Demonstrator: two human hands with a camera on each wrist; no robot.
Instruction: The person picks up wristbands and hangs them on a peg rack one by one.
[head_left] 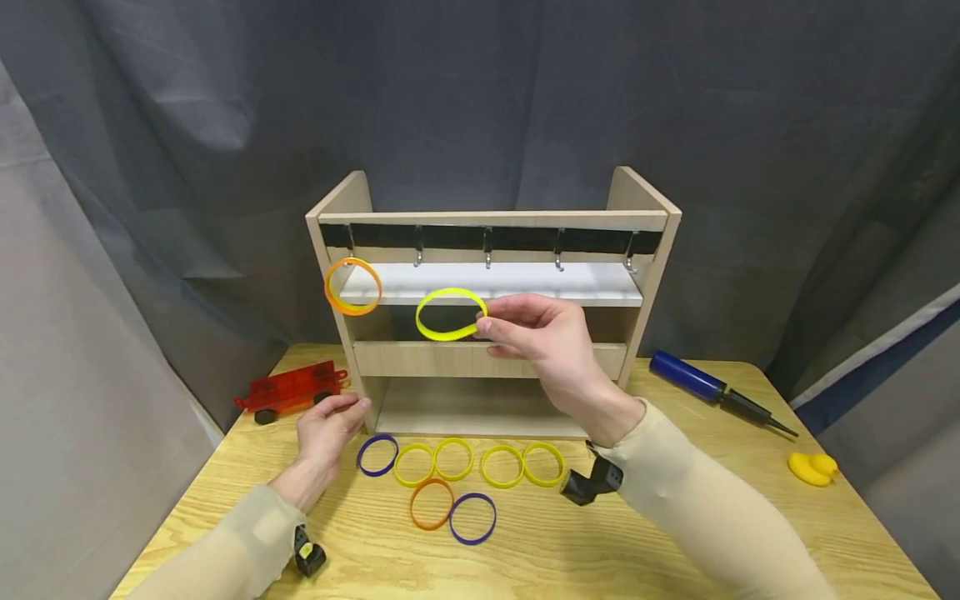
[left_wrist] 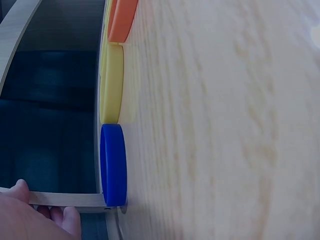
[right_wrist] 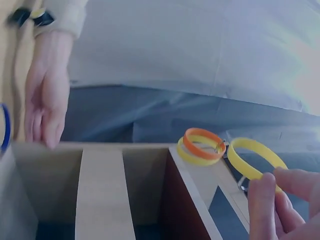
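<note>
My right hand [head_left: 551, 337] pinches a yellow wristband [head_left: 447, 336] by its right side, between thumb and fingers. The band is held up in front of the wooden shelf rack [head_left: 491, 358], below its row of hooks [head_left: 418, 248]. An orange wristband [right_wrist: 205, 131] hangs with a yellow one [right_wrist: 192, 159] on the leftmost hook. Down at the rack's lower left, my left hand [head_left: 330, 437] grips the side panel [left_wrist: 75, 199], thumb on one face and fingers on the other. A blue wristband [left_wrist: 115, 165] lies close by that panel.
Before the rack lie several yellow wristbands [head_left: 502, 484], an orange one [head_left: 431, 527] and another blue one [head_left: 472, 542]. A red toy wagon [head_left: 288, 390] stands left of it. A blue hand pump [head_left: 690, 377] and a yellow rubber duck [head_left: 810, 469] are on the right.
</note>
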